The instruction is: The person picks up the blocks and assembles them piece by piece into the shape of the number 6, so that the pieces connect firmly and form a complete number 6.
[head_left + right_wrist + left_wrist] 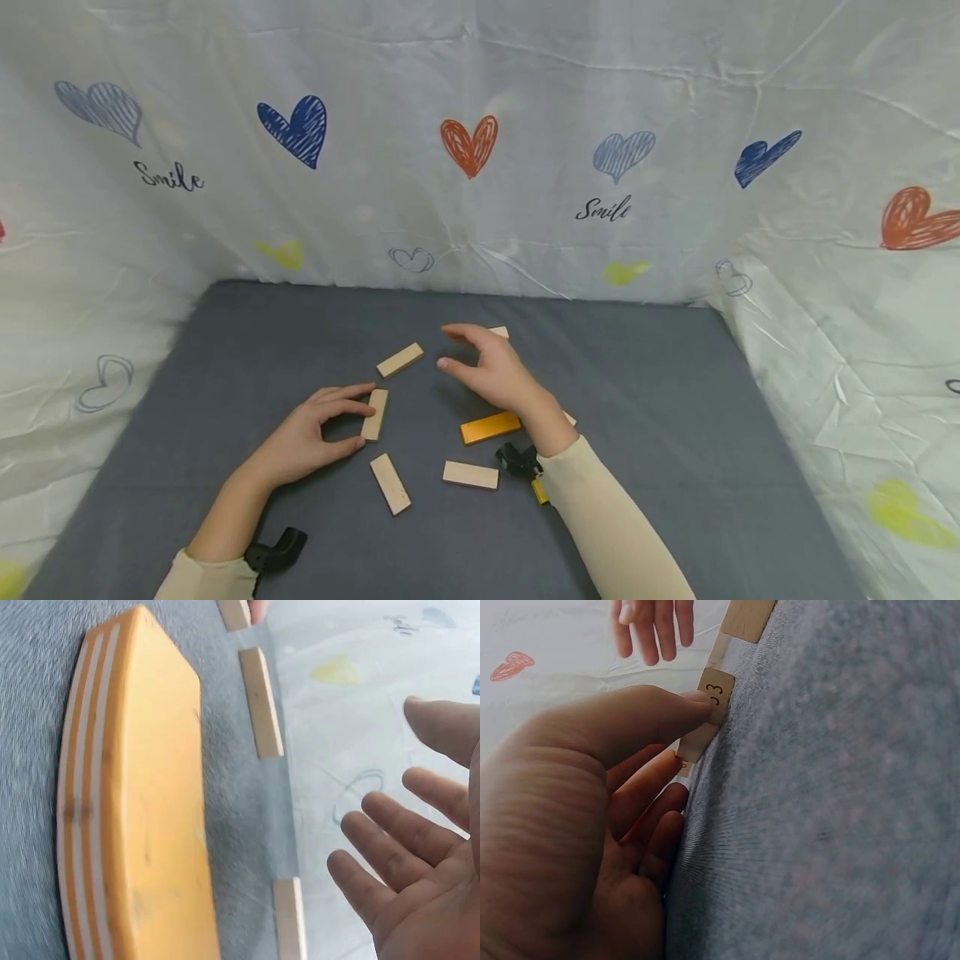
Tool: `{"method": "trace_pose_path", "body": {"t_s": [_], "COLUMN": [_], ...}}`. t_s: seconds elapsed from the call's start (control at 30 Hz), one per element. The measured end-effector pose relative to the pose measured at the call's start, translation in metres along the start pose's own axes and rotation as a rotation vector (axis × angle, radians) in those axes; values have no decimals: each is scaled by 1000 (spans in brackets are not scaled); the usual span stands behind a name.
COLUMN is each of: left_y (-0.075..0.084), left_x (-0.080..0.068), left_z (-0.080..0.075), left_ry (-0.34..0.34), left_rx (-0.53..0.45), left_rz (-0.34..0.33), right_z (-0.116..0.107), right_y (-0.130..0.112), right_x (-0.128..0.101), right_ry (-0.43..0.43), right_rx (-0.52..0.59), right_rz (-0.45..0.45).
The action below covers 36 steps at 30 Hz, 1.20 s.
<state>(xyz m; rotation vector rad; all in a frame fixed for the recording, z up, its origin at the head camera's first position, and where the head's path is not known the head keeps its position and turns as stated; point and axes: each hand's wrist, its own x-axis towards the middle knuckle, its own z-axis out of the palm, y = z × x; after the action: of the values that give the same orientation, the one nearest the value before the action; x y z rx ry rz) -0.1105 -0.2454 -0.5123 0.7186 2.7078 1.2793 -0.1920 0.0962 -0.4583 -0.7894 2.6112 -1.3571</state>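
A white sheet printed with hearts walls in a grey cloth surface [637, 400]. Near its middle, the left hand [303, 437] pinches a plain wooden block [374, 414] between thumb and forefinger at its 2 ends; the left wrist view shows a number printed on it. The right hand [491, 371] hovers spread, holding nothing, above an orange block [489, 427]. The block looks light, stiff and smooth; gripping its long sides should hold steadier.
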Motion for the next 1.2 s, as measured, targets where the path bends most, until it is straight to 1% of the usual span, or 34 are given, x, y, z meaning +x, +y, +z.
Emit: {"method": "trace_pose_path", "body": {"t_s": [0.2, 0.47, 0.73, 0.87, 1.0, 1.2], "left_y": [1, -1, 0, 0, -1, -1], "left_x": [2, 0, 0, -1, -1, 0], "left_z": [0, -2, 0, 3, 2, 1], "left_ry": [0, 13, 9, 9, 13, 24], "left_rx": [-1, 7, 2, -3, 4, 15], "left_rz": [4, 14, 26, 20, 17, 32], "right_z": [10, 25, 38, 44, 49, 50], "right_y": [3, 3, 5, 9, 11, 10], "right_x": [10, 29, 38, 42, 46, 50], "right_ry": [-16, -69, -96, -94, -77, -59], "right_rx": [-18, -46, -67, -75, -80, -74], "right_rz": [21, 38, 53, 53, 56, 49]}}
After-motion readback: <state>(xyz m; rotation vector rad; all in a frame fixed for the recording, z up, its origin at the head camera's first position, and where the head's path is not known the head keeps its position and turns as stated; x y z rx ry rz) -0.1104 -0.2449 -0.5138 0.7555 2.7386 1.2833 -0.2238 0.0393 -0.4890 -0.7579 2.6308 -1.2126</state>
